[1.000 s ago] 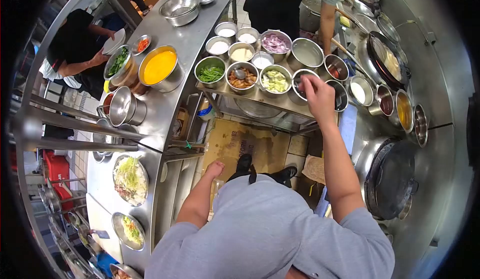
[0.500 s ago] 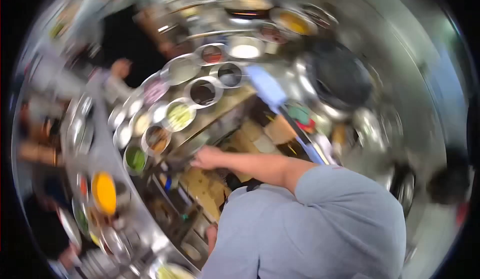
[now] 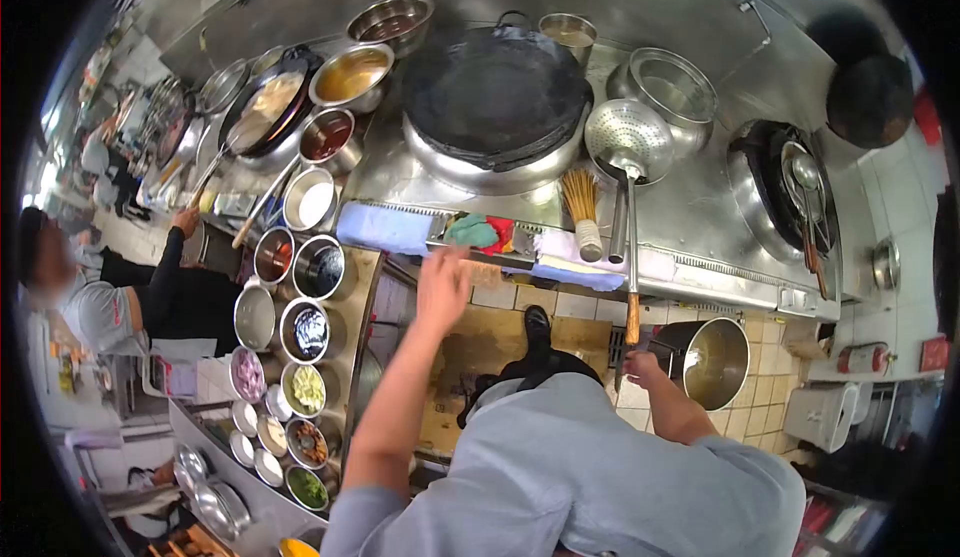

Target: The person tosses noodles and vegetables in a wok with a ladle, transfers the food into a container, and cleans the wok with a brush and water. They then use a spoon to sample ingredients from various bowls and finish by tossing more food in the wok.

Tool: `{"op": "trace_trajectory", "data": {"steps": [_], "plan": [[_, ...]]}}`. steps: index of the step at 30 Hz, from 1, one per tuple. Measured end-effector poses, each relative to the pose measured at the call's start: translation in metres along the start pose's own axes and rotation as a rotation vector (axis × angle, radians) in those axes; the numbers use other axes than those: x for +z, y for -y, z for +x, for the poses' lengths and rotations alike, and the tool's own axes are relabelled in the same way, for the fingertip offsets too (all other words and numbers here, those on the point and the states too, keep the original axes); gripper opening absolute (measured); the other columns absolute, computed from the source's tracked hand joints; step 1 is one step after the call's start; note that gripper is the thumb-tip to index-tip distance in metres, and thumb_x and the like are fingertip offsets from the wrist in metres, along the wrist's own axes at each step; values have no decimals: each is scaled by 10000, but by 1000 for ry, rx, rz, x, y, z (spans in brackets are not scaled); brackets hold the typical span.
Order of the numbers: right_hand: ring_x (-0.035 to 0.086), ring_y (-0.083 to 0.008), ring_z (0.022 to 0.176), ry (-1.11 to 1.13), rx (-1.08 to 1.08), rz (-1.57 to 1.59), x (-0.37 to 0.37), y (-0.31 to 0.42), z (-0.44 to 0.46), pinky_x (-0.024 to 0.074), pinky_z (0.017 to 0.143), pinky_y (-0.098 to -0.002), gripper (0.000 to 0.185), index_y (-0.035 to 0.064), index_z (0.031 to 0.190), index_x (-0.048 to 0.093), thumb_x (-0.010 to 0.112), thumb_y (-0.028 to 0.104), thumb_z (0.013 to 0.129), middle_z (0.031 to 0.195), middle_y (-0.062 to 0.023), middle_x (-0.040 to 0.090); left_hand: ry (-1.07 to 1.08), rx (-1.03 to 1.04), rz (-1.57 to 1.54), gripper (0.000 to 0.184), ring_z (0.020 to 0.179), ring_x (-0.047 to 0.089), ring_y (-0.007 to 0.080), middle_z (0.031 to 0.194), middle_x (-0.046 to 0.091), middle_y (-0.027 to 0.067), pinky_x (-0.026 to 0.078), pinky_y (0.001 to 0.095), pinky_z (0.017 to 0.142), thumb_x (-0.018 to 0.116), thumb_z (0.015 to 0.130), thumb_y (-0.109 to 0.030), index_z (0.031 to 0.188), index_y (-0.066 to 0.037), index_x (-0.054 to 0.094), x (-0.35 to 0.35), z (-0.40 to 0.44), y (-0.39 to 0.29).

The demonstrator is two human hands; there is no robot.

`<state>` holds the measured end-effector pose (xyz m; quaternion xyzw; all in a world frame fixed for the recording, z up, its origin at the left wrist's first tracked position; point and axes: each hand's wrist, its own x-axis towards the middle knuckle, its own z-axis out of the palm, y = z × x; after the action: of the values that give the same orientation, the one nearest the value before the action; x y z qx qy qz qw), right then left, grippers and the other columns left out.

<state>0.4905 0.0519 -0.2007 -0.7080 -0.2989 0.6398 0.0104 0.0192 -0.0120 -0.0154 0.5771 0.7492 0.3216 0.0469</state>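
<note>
My left hand (image 3: 443, 282) is at the stove's front edge, palm down with loosely bent fingers, nothing visible in it. Just beyond it, a green cloth (image 3: 470, 230) and a red cloth (image 3: 498, 236) lie in a narrow metal trough. To the left, a folded blue cloth (image 3: 385, 227) rests on the edge. My right hand (image 3: 643, 367) is closed, low on the right, around a thin dark thing I cannot make out. Close above it hangs the wooden handle (image 3: 632, 319) of a perforated strainer (image 3: 628, 142). A deep metal pot (image 3: 716, 364) stands beside that hand.
A large black wok (image 3: 497, 97) sits on the burner ahead, a bamboo brush (image 3: 581, 207) to its right. Several ingredient bowls, among them chopped greens (image 3: 307, 487) and dark sauce (image 3: 304, 329), line the left counter. A co-worker (image 3: 110, 307) stands at far left.
My view has swung right and steadied, bringing the stove to the middle. My left hand now shows at the stove edge, and my right hand at right beside the pot.
</note>
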Motion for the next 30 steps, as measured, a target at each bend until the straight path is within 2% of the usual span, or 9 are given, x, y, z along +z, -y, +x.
{"op": "trace_trajectory", "data": {"steps": [3,5,11,14,21,24,25,28,30], "plan": [[577,-179,683,-65,36,363,-13,2,-11,439,679,-391,128,171,970,576,492,219,886,746,-20,581,-159,196,159,414,1222,416,345,1334,442,141,361,496,974,560,856,-185,1264,-134,507,6,120,0],[583,-165,688,-32,-68,428,-20,3,-9,448,660,-371,163,166,950,560,463,290,907,750,5,585,-40,144,340,441,1301,348,308,1412,377,93,317,538,1010,513,892,-259,1321,-174,462,24,157,10],[579,-169,637,-31,-17,331,-47,11,6,464,610,-355,187,154,968,551,438,289,906,721,-5,577,127,74,395,590,1369,250,278,1482,270,90,217,569,1068,500,885,-410,1408,-186,347,59,169,15],[557,-160,566,-131,0,173,-63,16,19,418,477,-308,174,103,961,562,437,204,894,722,-24,573,296,-10,399,716,1399,162,283,1509,197,106,180,572,1084,412,896,-542,1438,-102,256,80,182,18],[556,-147,551,-77,-147,135,-60,48,2,441,460,-306,227,80,989,558,381,206,922,718,-34,571,294,-12,427,788,1409,116,283,1519,130,141,153,621,1066,437,875,-559,1446,-66,206,81,177,10],[506,-155,515,-22,-229,104,-62,29,22,417,432,-304,187,56,856,574,425,153,916,659,-40,524,275,-54,458,792,1411,108,285,1523,112,143,137,631,1064,438,874,-559,1444,-61,206,85,164,2],[527,-164,536,16,-180,384,-53,25,24,430,453,-311,231,63,767,586,450,184,909,645,-43,535,282,-64,474,795,1410,109,286,1523,111,145,134,632,1064,440,873,-560,1443,-57,207,86,166,2],[564,-185,559,-60,-75,78,-66,21,16,446,469,-342,307,57,672,592,468,210,907,628,-68,555,261,-67,424,798,1406,126,288,1520,125,147,129,638,1060,446,870,-557,1440,-48,216,88,164,5],[592,-316,642,-188,-1054,-1194,-112,-21,87,481,593,-431,198,22,838,581,464,180,865,653,-153,583,249,-84,407,791,1402,142,289,1515,143,149,133,643,1056,452,870,-552,1435,-45,229,88,168,5]]}}
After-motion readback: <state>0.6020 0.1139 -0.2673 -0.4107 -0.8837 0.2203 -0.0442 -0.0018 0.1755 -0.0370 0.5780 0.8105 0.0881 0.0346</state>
